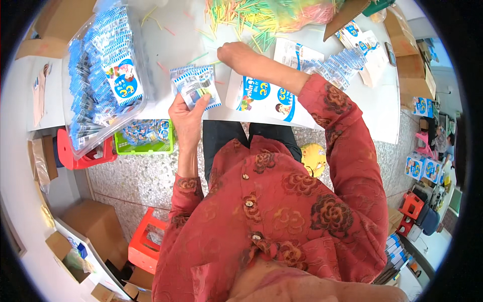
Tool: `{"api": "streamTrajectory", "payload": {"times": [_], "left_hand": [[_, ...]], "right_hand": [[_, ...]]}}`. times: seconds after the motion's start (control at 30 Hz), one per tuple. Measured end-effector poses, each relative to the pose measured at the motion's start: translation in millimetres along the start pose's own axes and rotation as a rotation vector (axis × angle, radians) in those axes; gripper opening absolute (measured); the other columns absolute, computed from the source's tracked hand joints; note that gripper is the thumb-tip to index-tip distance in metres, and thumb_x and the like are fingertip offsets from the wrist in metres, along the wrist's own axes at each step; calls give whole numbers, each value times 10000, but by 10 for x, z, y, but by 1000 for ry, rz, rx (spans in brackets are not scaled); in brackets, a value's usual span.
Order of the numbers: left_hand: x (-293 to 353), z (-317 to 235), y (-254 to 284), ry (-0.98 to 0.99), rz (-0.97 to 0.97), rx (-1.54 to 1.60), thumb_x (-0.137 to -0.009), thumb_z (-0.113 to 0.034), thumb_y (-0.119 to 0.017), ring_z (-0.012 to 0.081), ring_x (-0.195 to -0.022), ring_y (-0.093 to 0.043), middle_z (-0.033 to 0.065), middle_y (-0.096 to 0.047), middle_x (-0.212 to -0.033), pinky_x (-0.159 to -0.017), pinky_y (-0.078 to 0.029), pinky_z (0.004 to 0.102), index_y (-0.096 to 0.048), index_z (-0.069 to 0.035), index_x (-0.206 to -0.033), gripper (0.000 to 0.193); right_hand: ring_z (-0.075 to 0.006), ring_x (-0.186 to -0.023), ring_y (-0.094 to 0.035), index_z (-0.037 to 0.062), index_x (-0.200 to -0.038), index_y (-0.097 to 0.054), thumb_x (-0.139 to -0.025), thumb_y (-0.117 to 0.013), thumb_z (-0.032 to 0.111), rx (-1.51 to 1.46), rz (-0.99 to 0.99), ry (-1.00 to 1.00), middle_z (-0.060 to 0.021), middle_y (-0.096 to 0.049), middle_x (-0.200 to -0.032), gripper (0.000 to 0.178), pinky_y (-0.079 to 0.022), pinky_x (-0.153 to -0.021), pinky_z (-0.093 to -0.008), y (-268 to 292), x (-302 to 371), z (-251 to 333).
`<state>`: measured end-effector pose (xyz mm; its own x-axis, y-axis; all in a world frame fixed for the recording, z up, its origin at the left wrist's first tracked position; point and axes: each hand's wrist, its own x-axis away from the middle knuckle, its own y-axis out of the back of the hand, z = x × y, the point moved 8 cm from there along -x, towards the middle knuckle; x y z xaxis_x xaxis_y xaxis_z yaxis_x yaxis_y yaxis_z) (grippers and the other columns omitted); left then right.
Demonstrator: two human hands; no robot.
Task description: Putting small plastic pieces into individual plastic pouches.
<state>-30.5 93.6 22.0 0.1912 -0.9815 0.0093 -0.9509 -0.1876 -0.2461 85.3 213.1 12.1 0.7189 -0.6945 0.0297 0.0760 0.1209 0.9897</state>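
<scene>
My left hand [186, 117] is closed on small blue-and-white packets [195, 83], fanned over each other, with the thumb pressed on the front one. A bit of yellow-green shows by the thumb. To the right and farther out, my right hand [235, 55] is held above the white table with its fingers curled in a pinch. From the fingertips a thin green stick [216, 62] pokes out toward the packets. Beyond this hand lies a loose heap of yellow, green and pink sticks [246, 20]. Printed flat card boxes [256, 90] lie under my right forearm.
A clear plastic tub [141, 95] full of blue-striped packets stands at the left table edge. Below it are a green basket [146, 149] and a red stool [83, 158]. More striped packets [337, 68] and a phone [390, 54] lie at right. Cardboard boxes [397, 35] stand beyond.
</scene>
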Motion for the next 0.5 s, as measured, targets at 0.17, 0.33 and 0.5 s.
{"api": "streamTrajectory", "payload": {"times": [0.17, 0.33, 0.5], "left_hand": [[-21, -63, -165, -62, 64, -23, -773, 21, -668, 78, -809, -584, 39, -648, -938, -737, -477, 233, -606, 16, -1019, 254], [-39, -75, -247, -51, 64, -10, -760, 27, -681, 63, -785, -567, 22, -643, -909, -712, -466, 218, -604, 17, -1001, 253], [-54, -44, -240, -49, 63, -63, -758, 32, -678, 58, -772, -566, 25, -646, -892, -706, -463, 211, -608, 19, -981, 235]], "right_hand": [[-332, -791, -621, -18, -865, -572, -718, -545, -9, 20, 7, -19, -197, -609, -788, 150, -509, -665, -397, -66, -43, 21], [-340, -847, -604, -26, -911, -540, -723, -546, -9, 3, -42, -64, -214, -582, -827, 189, -506, -701, -395, -75, 63, -35], [-345, -808, -615, -18, -859, -594, -680, -582, -25, -105, -218, -79, -216, -616, -838, 180, -509, -691, -394, 26, 185, -248]]}}
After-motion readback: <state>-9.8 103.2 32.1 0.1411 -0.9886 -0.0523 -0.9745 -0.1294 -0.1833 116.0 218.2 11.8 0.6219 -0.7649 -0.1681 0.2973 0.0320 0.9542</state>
